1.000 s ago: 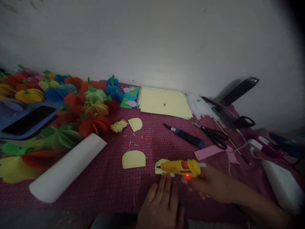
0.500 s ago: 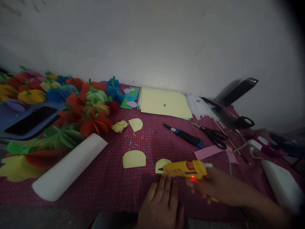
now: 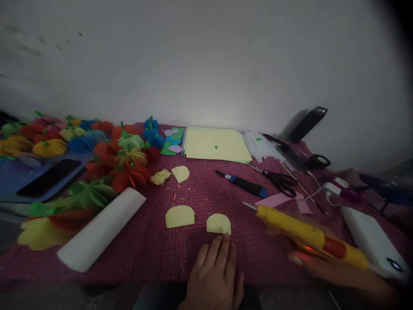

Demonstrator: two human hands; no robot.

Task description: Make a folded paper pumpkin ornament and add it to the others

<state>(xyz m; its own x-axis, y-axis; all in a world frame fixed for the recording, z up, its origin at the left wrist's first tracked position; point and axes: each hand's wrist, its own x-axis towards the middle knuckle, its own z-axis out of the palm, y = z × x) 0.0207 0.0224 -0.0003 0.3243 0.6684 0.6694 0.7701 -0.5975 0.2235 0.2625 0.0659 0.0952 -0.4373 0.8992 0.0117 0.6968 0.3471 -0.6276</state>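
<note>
A yellow glue gun (image 3: 309,234) with a red light on its side is gripped by my right hand (image 3: 338,273), which is blurred by motion. Its nozzle points left, above the cloth and apart from the paper pieces. My left hand (image 3: 214,271) lies flat, fingers stretched out together, with the tips at the lower edge of a small pale-yellow rounded paper piece (image 3: 218,223). Left of that lies a similar paper piece (image 3: 180,216). Farther back, a third yellow paper piece (image 3: 181,174) rests beside a heap of yellow scraps (image 3: 160,177).
Paper pumpkins (image 3: 132,174) crowd the left side, beside a white paper roll (image 3: 103,230) and a dark phone (image 3: 49,178). A yellow paper stack (image 3: 216,144) lies at the wall. To the right are a cutter knife (image 3: 243,184), scissors (image 3: 280,181) and a white power bank (image 3: 371,239).
The glue gun, in my right hand, has swung right and away from the small paper piece, its nozzle now off the paper. My left hand stays near that piece's lower edge.
</note>
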